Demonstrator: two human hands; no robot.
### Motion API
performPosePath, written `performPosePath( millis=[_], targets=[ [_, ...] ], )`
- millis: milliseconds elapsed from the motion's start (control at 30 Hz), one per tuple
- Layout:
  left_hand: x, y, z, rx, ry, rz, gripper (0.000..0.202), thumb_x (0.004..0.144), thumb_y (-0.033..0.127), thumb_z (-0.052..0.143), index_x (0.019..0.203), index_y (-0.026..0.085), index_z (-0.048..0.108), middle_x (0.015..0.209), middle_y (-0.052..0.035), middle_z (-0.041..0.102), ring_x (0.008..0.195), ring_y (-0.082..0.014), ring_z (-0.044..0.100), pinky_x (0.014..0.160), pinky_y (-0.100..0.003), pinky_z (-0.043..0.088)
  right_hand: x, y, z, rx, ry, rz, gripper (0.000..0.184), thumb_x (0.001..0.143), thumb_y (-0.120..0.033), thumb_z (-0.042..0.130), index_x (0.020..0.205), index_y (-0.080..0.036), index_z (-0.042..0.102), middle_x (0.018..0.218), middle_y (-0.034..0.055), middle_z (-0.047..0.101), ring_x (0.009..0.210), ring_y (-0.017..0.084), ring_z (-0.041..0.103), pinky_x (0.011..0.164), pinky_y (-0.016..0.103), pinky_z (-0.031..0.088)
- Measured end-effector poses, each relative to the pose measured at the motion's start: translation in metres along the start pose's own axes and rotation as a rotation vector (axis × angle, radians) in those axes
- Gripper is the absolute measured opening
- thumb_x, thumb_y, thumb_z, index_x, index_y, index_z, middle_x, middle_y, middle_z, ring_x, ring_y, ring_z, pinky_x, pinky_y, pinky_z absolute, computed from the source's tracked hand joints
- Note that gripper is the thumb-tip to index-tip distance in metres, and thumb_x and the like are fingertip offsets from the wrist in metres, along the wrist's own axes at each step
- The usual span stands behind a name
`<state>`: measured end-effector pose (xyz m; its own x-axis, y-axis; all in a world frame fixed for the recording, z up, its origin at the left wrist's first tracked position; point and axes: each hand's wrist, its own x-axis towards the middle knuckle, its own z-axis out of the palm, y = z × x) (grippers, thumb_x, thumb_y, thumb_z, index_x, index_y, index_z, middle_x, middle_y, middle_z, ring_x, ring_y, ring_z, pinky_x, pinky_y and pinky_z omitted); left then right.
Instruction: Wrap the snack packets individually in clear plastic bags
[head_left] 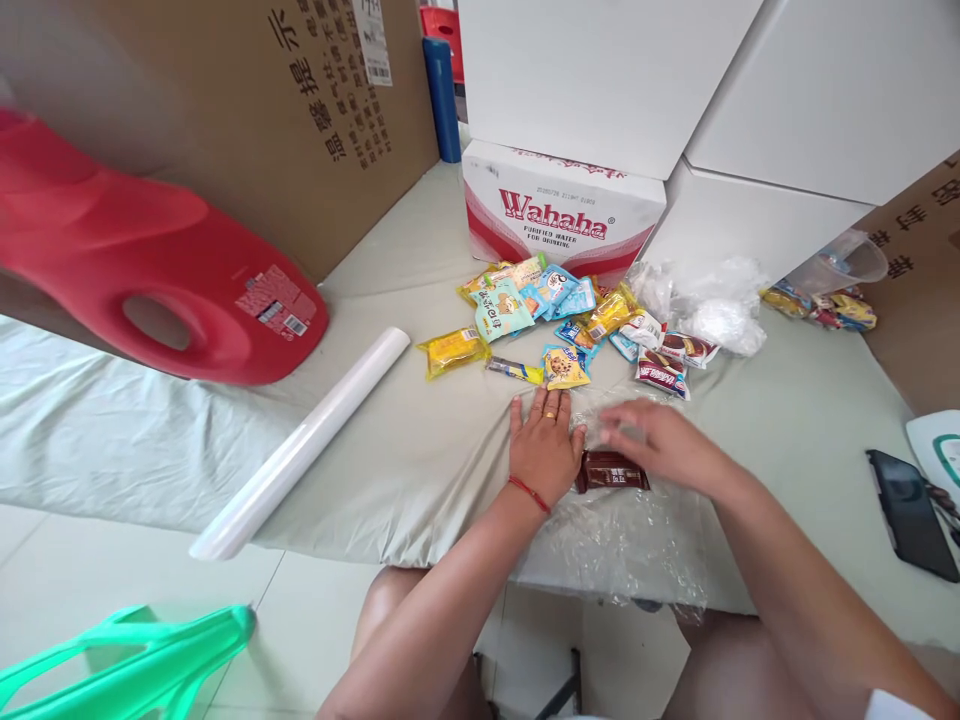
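Brown packet (611, 474) lies on clear plastic film (622, 550); left hand (544, 447) spread flat at its 10 o'clock, right hand (664, 440) at 2 o'clock, fingers bent and blurred, cannot tell whether they pinch anything. Judged: packet light, slick outside, contents possibly brittle; film thin, limp, apt to cling. Suggested hold: gentle pinch at packet's 3 and 9 o'clock ends.

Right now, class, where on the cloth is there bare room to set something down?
Bare cloth lies between the white roll and the left hand, and between the right forearm and the phone. It is crowded in front of the box, where snack packets pile up, and by the right hand, with the brown packet and clear plastic.
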<state>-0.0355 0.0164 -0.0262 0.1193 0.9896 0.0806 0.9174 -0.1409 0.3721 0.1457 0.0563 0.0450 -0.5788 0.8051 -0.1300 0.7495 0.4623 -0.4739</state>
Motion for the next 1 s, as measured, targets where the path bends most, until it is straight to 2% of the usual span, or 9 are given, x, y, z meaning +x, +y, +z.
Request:
performPosePath(
  millis=[100, 200, 300, 367, 500, 633, 767, 900, 1000],
  targets=[
    [0.000, 0.000, 0.002, 0.008, -0.013, -0.008, 0.059, 0.105, 0.044, 0.030, 0.155, 0.015, 0.043, 0.161, -0.0102, 0.045, 0.154, -0.0264, 0.031, 0.127, -0.061, 0.016, 0.060, 0.001, -0.026, -0.223, 0.147, 0.003, 0.034, 0.097, -0.036, 0.053, 0.119, -0.020, 0.074, 0.115, 0.0131, 0.073, 0.113, 0.032, 0.063, 0.100, 0.044, 0.048],
    [0.000, 0.000, 0.002, 0.016, -0.025, -0.007, 0.059, 0.105, 0.044, 0.030, 0.155, 0.016, 0.042, 0.162, -0.0103, 0.043, 0.155, -0.0269, 0.030, 0.128, -0.061, 0.015, 0.131, 0.001, -0.033, -0.396, 0.243, -0.090, 0.049, 0.092, -0.022, 0.055, 0.140, -0.014, 0.060, 0.140, 0.0162, 0.061, 0.134, 0.034, 0.047, 0.111, 0.046, 0.039],
    [0.001, -0.001, 0.003, 0.018, -0.031, 0.003, 0.060, 0.104, 0.044, 0.031, 0.156, 0.016, 0.042, 0.163, -0.0108, 0.042, 0.155, -0.0272, 0.029, 0.128, -0.060, 0.014, 0.185, 0.002, -0.025, -0.522, 0.193, -0.220, 0.060, 0.093, -0.013, 0.049, 0.153, -0.015, 0.046, 0.164, 0.0127, 0.038, 0.152, 0.033, 0.025, 0.123, 0.053, 0.019],
    [0.002, -0.001, 0.002, 0.018, -0.037, 0.005, 0.060, 0.104, 0.044, 0.031, 0.156, 0.015, 0.041, 0.163, -0.0113, 0.043, 0.155, -0.0273, 0.029, 0.128, -0.060, 0.014, 0.206, 0.005, -0.020, -0.564, 0.143, -0.241, 0.054, 0.096, -0.010, 0.040, 0.149, -0.017, 0.051, 0.161, 0.0108, 0.043, 0.152, 0.030, 0.026, 0.124, 0.056, 0.011],
    [0.002, -0.002, 0.000, 0.020, -0.051, 0.019, 0.061, 0.104, 0.044, 0.031, 0.156, 0.014, 0.040, 0.163, -0.0121, 0.042, 0.155, -0.0273, 0.029, 0.127, -0.061, 0.015, 0.217, 0.014, -0.029, -0.483, 0.213, -0.160, 0.044, 0.097, -0.010, 0.039, 0.129, -0.017, 0.068, 0.139, 0.0123, 0.064, 0.138, 0.032, 0.044, 0.121, 0.056, 0.021],
    [0.002, -0.002, -0.001, 0.025, -0.059, 0.027, 0.059, 0.104, 0.043, 0.031, 0.156, 0.015, 0.041, 0.162, -0.0124, 0.043, 0.155, -0.0279, 0.030, 0.127, -0.062, 0.015, 0.215, 0.034, -0.060, -0.173, 0.418, 0.000, 0.043, 0.089, -0.009, 0.047, 0.123, -0.018, 0.071, 0.123, 0.0077, 0.071, 0.120, 0.029, 0.058, 0.107, 0.044, 0.043],
    [0.002, -0.002, -0.001, 0.029, -0.055, 0.024, 0.059, 0.104, 0.043, 0.032, 0.155, 0.015, 0.043, 0.161, -0.0127, 0.044, 0.154, -0.0283, 0.031, 0.127, -0.062, 0.014, 0.210, 0.060, -0.086, 0.229, 0.672, 0.136, 0.036, 0.089, -0.018, 0.051, 0.119, -0.015, 0.070, 0.111, 0.0061, 0.072, 0.099, 0.022, 0.067, 0.089, 0.035, 0.053],
    [0.002, -0.002, 0.000, 0.036, -0.052, 0.030, 0.059, 0.104, 0.042, 0.034, 0.155, 0.015, 0.043, 0.161, -0.0123, 0.045, 0.154, -0.0285, 0.031, 0.127, -0.063, 0.016, 0.201, 0.075, -0.088, 0.581, 0.748, 0.249, 0.030, 0.083, -0.025, 0.062, 0.110, -0.015, 0.069, 0.105, 0.0055, 0.072, 0.086, 0.018, 0.068, 0.077, 0.030, 0.055],
    [0.002, -0.002, 0.000, 0.043, -0.042, 0.034, 0.058, 0.104, 0.042, 0.033, 0.155, 0.016, 0.043, 0.161, -0.0120, 0.045, 0.154, -0.0286, 0.032, 0.127, -0.063, 0.016, 0.195, 0.074, -0.082, 0.638, 0.756, 0.246, 0.035, 0.078, -0.020, 0.066, 0.113, -0.017, 0.067, 0.113, 0.0062, 0.072, 0.094, 0.019, 0.068, 0.080, 0.030, 0.056]
  ],
)
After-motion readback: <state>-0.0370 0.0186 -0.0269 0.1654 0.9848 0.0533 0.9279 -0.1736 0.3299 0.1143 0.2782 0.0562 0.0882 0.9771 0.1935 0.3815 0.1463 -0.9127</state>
